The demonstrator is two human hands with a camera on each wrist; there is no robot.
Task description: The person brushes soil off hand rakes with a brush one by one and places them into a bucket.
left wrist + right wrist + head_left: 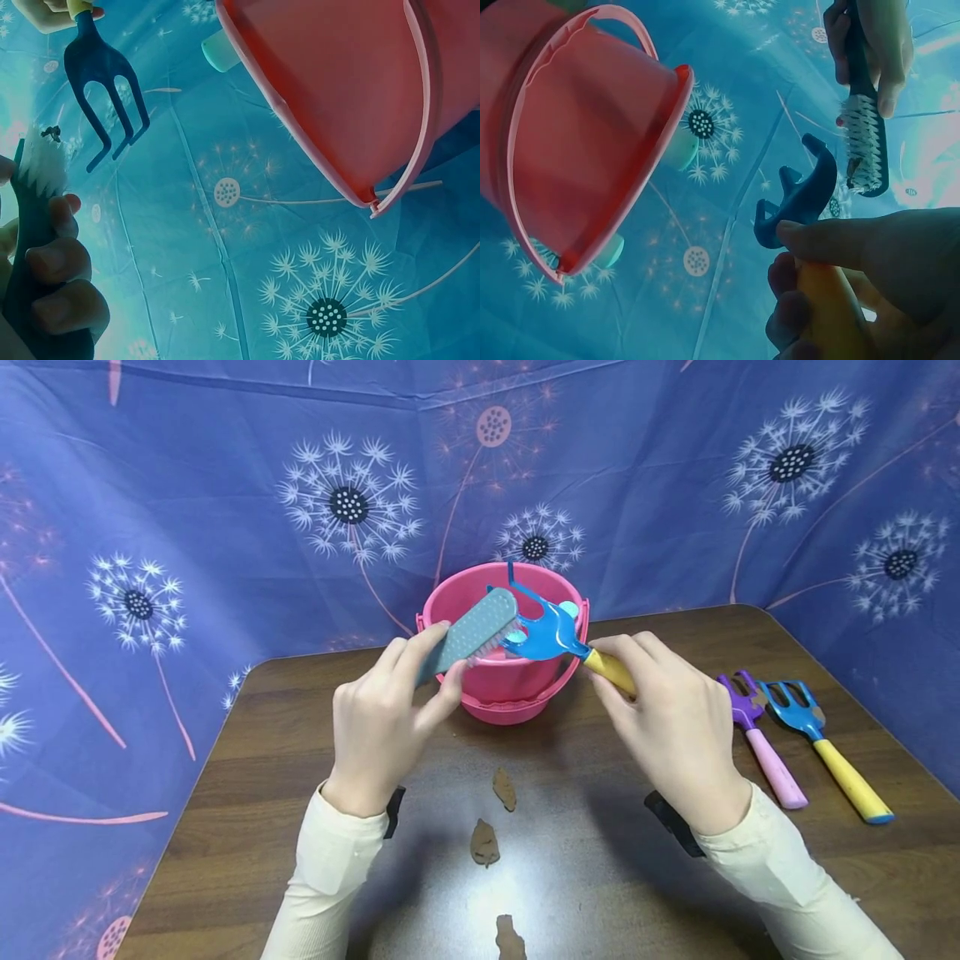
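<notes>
We see the left hand [382, 710] gripping a teal scrubbing brush [474, 625], thumb on one side and the other fingers curled round its body, with the pale bristles turned right. The right hand [675, 718] grips the yellow handle of a blue three-pronged hand fork [551, 633], its fingers wrapped round it and its thumb pressed along the neck. Both tools hang above the table [300, 760], in front of a pink bucket [501, 679] at the far side; in the wrist views we see the bristles just beside the fork's head, apart from it, with a dark bit caught among them. Light turquoise rounded pieces [570, 608] show inside the bucket's mouth, and its handle hangs down toward us. To the right lie a purple hand fork [772, 767] with a pink handle and, beside it, a second blue fork [832, 756] with a yellow handle; both heads carry brown patches. Three flat brown pieces [484, 843] lie in a row from the middle to the near edge. Behind everything we see a blue dandelion-print cloth [240, 443].
</notes>
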